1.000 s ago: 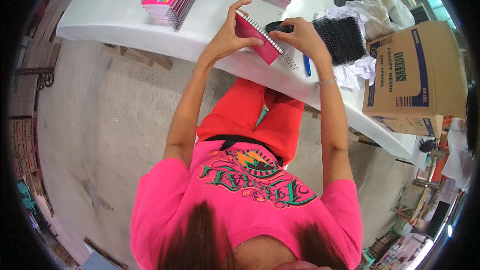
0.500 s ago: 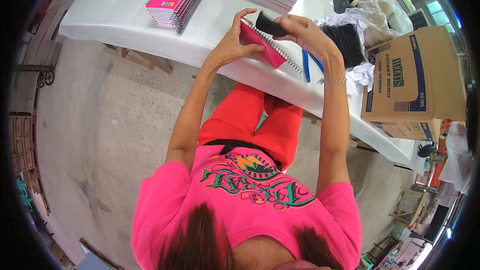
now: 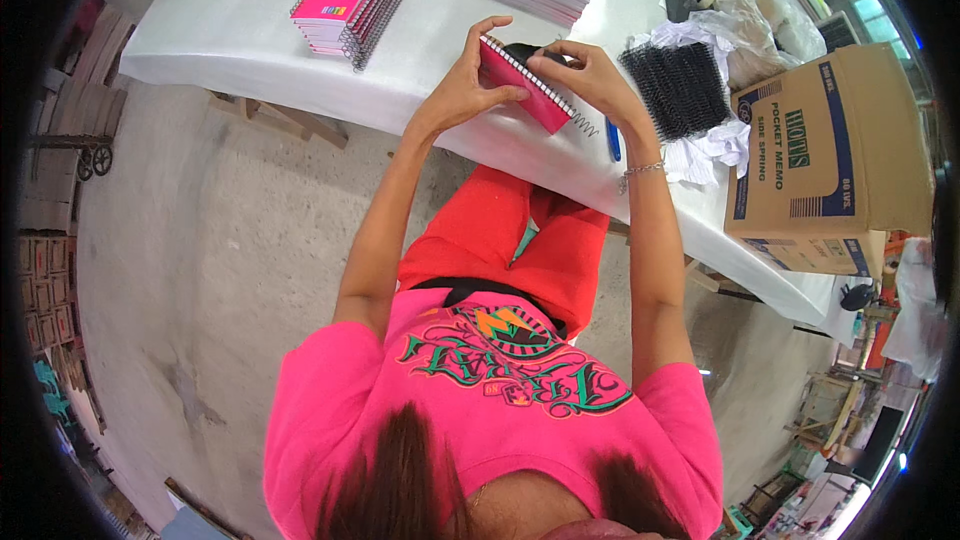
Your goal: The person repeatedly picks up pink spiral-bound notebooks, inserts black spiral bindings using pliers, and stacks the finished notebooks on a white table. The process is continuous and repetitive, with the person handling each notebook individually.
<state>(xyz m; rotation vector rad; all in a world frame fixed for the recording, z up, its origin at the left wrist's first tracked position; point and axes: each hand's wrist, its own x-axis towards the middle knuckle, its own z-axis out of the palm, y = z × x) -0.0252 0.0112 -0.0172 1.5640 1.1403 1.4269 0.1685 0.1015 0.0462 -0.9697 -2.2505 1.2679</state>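
- Left hand (image 3: pixel 462 90): half-open C shape, gripping the pink notebook (image 3: pixel 532 98), thumb on the near cover, index finger at its far end.
- Notebook: tilted, spine up, between both hands at the counter's (image 3: pixel 215 25) near edge.
- Wire coil (image 3: pixel 586 125): runs along the spine, loose tail sticking out past the end nearest the right hand.
- Right hand (image 3: pixel 592 80): fingers curled, pinching a black piece (image 3: pixel 520 51) behind the spine; looks curved, but notebook and fingers hide part of it.
- Blue tool (image 3: pixel 613 140): on the counter, just beside the right wrist.
- Black coil pile (image 3: pixel 677 90): right of that, on crumpled white paper (image 3: pixel 700 162).
- Cardboard box (image 3: pixel 815 155): far right.
- Pink notebook stack (image 3: pixel 348 2): left, well apart from the hands.
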